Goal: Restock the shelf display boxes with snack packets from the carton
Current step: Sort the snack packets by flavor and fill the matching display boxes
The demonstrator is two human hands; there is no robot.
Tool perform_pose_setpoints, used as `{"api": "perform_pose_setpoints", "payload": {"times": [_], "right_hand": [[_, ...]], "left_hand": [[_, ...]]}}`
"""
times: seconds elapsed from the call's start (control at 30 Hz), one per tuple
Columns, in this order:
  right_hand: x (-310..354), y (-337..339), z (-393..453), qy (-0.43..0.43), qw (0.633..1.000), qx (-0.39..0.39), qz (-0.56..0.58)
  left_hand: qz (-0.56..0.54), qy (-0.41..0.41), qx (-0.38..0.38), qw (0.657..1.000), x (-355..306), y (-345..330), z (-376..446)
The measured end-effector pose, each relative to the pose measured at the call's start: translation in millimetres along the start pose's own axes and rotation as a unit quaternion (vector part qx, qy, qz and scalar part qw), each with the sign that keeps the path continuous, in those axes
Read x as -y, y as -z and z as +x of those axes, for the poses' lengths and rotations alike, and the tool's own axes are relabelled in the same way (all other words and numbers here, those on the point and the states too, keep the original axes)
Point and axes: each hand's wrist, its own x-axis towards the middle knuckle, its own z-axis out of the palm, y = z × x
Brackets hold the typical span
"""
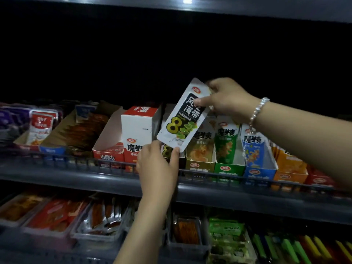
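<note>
A white kelp snack packet (182, 119) is held tilted above the front edge of the shelf (76, 178), over the row of display boxes (229, 164). The right hand (226, 100) pinches its top end, thumb across the front. The left hand (158, 164) grips its bottom edge, fingers curled around it. A bead bracelet (257, 109) circles the right wrist.

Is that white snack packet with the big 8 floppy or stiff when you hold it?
Probably a bit bendy but not limp: the packet stays fairly flat while the right hand pinches its top and the left hand holds its bottom corner. It looks light, since fingertips alone carry it. Its shiny surface may be slippery.
</note>
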Motion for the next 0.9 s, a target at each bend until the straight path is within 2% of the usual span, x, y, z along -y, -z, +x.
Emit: {"api": "perform_pose_setpoints", "payload": {"times": [0.07,0.13,0.2,0.3,0.5,0.67,0.9], "right_hand": [[9,-5,12,0.021,0.998,-0.018,-0.065],[15,-11,22,0.015,0.994,-0.023,-0.108],[21,-18,28,-0.011,0.985,-0.019,-0.168],[22,-35,34,0.0,0.976,-0.006,-0.217],[-11,-73,32,0.028,0.972,0.016,-0.234],[-23,-82,32,0.097,0.925,0.019,-0.367],[-26,-82,32,0.117,0.91,0.009,-0.398]], "left_hand": [[0.089,-0.043,0.019,0.995,2,1,-2],[0.13,-0.105,0.048,0.985,2,2,-6],[0.17,-0.147,0.1,0.969,6,0,-8],[0.241,-0.185,0.181,0.936,17,-4,-8],[0.265,-0.184,0.219,0.921,27,-2,-11],[0.266,-0.182,0.225,0.919,28,0,-13],[0.259,-0.182,0.231,0.92,30,-3,-12]]}}
